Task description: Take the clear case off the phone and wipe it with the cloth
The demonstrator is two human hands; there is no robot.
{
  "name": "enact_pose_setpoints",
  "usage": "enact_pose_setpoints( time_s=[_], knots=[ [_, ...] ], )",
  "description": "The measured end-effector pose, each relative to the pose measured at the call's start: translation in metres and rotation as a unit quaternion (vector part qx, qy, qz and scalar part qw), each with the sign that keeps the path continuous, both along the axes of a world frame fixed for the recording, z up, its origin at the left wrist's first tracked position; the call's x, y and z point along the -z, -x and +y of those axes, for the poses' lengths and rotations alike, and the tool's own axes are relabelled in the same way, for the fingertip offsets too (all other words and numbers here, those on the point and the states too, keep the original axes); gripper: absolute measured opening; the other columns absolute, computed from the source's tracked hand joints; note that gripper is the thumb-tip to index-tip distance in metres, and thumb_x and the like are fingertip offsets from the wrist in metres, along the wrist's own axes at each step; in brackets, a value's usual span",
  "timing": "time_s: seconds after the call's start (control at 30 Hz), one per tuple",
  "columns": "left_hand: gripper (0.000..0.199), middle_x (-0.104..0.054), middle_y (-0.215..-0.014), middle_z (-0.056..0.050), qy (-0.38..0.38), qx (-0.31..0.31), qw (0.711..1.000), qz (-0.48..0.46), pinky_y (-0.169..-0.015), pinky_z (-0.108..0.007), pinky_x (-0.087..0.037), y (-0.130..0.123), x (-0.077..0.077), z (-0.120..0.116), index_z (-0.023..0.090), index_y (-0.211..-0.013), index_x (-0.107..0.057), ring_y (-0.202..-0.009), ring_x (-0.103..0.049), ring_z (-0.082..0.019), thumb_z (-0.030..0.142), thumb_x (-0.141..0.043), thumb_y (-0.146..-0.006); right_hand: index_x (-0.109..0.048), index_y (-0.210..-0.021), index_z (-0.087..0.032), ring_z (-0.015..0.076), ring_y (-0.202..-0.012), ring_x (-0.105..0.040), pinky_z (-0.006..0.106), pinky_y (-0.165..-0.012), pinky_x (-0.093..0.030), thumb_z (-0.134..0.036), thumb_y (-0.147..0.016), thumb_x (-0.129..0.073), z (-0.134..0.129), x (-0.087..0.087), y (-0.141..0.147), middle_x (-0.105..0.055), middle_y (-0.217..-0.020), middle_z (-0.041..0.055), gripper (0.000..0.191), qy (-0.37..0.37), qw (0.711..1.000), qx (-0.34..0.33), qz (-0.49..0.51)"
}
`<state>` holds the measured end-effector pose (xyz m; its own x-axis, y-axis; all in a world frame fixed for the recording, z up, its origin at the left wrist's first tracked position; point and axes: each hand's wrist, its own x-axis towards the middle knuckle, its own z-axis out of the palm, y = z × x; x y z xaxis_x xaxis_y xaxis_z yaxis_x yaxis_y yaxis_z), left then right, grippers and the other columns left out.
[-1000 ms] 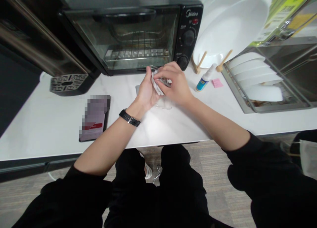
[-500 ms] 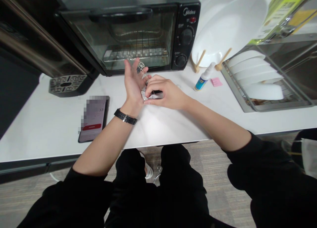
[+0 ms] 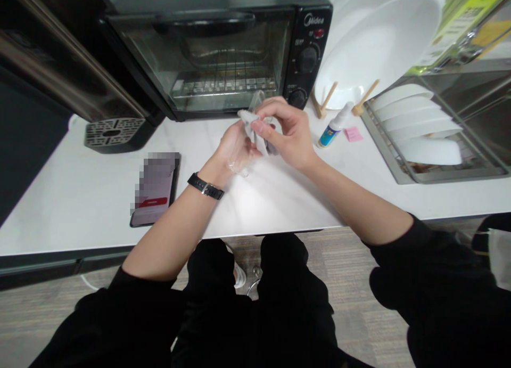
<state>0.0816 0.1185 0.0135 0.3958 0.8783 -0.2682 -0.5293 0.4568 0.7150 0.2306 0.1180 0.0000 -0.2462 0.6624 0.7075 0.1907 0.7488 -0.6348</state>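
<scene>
A pair of clear-framed glasses point(image 3: 238, 169) is between my two hands, just above the counter in front of the toaster oven. One see-through part lies by my left wrist and another sticks up behind the cloth. My left hand point(image 3: 233, 144) is curled round the glasses, its fingers partly hidden. Over the middle of them my right hand point(image 3: 289, 131) pinches a crumpled grey-white cloth point(image 3: 261, 141) between thumb and fingers. The cloth covers most of the lenses, so their exact pose is hard to see.
The black toaster oven point(image 3: 223, 64) stands close behind my hands. A phone point(image 3: 157, 197) lies left of my forearm. To the right are a small spray bottle point(image 3: 330, 131), a pink note point(image 3: 353, 134), a large white plate point(image 3: 371, 54) on a wooden stand and a dish rack point(image 3: 393, 171).
My left hand has turned over and its spread fingers have curled in. My right hand has moved up and right with the cloth, now folded over the glasses. The view has shifted slightly.
</scene>
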Motion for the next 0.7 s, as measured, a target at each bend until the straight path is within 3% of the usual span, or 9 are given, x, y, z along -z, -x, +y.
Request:
enact_pose_setpoints(
  time_s=[0.1,0.17,0.33,0.53,0.7],
  knots=[
    [0.032,-0.066,-0.070,-0.001,0.030,0.064,0.997,0.004,-0.045,-0.025,-0.036,0.004,0.001,0.000,0.022,-0.117,-0.075,-0.044,-0.047,-0.011,0.031,-0.045,-0.110,-0.073,-0.099,-0.028,0.0289,-0.114,-0.069,0.056,-0.109,-0.059,-0.072,-0.105,-0.054,-0.002,-0.006,-0.007,-0.073,-0.105,0.0061,0.048,-0.064,0.990,0.122,0.013],
    [0.028,-0.067,-0.074,-0.002,0.042,0.100,0.994,0.012,-0.042,-0.023,-0.033,0.003,-0.002,-0.003,0.022,-0.108,-0.074,-0.043,-0.046,-0.009,0.032,-0.048,-0.109,-0.074,-0.100,-0.030,0.0316,-0.119,-0.068,0.060,-0.115,-0.055,-0.064,-0.106,-0.058,-0.003,-0.010,-0.010,-0.074,-0.106,0.0065,0.038,-0.094,0.982,0.165,-0.010],
    [0.034,-0.052,-0.062,0.001,0.087,0.126,0.988,0.030,-0.034,-0.015,-0.021,-0.004,-0.009,-0.011,0.019,-0.082,-0.059,-0.039,-0.041,-0.007,0.033,-0.046,-0.111,-0.079,-0.107,-0.032,0.0354,-0.124,-0.065,0.062,-0.116,-0.054,-0.053,-0.107,-0.058,-0.002,-0.009,-0.013,-0.077,-0.112,0.0092,0.030,-0.086,0.985,0.113,-0.095],
    [0.042,-0.051,-0.059,0.000,0.101,0.124,0.987,-0.028,-0.037,-0.016,-0.029,0.003,0.005,-0.003,0.019,-0.078,-0.053,-0.042,-0.046,-0.010,0.031,-0.035,-0.114,-0.081,-0.106,-0.033,0.0345,-0.119,-0.066,0.063,-0.115,-0.053,-0.057,-0.107,-0.056,-0.003,-0.004,-0.009,-0.078,-0.109,0.0081,0.035,-0.103,0.986,0.081,-0.099],
    [0.048,-0.058,-0.066,-0.002,0.092,0.145,0.984,-0.037,-0.039,-0.015,-0.026,0.007,0.001,-0.002,0.018,-0.086,-0.061,-0.043,-0.046,-0.009,0.034,-0.027,-0.115,-0.081,-0.108,-0.035,0.0330,-0.121,-0.065,0.060,-0.113,-0.054,-0.054,-0.108,-0.054,-0.007,-0.007,-0.010,-0.078,-0.109,0.0085,0.034,-0.128,0.971,0.183,-0.082]
  ],
)
